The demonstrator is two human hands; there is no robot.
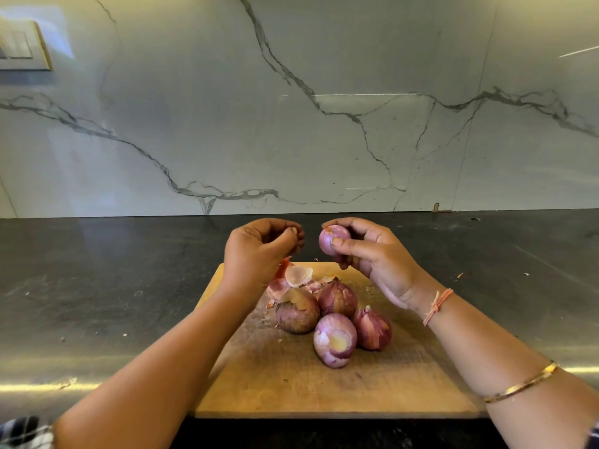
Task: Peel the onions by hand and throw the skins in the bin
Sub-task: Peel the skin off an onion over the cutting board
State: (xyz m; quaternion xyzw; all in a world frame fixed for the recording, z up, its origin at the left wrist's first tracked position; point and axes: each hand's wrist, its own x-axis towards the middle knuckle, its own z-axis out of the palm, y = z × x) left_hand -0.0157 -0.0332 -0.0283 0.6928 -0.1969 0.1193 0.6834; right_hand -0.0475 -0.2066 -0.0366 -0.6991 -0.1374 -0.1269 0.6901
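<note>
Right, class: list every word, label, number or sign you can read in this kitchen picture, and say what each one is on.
None: no readable text anywhere in the picture.
Switch plate at top left: plain, no markings show.
Chopping board: no stamp or brand.
Onion in the right hand, and the onions on the board: no stickers.
Bangle: no engraving visible.
</note>
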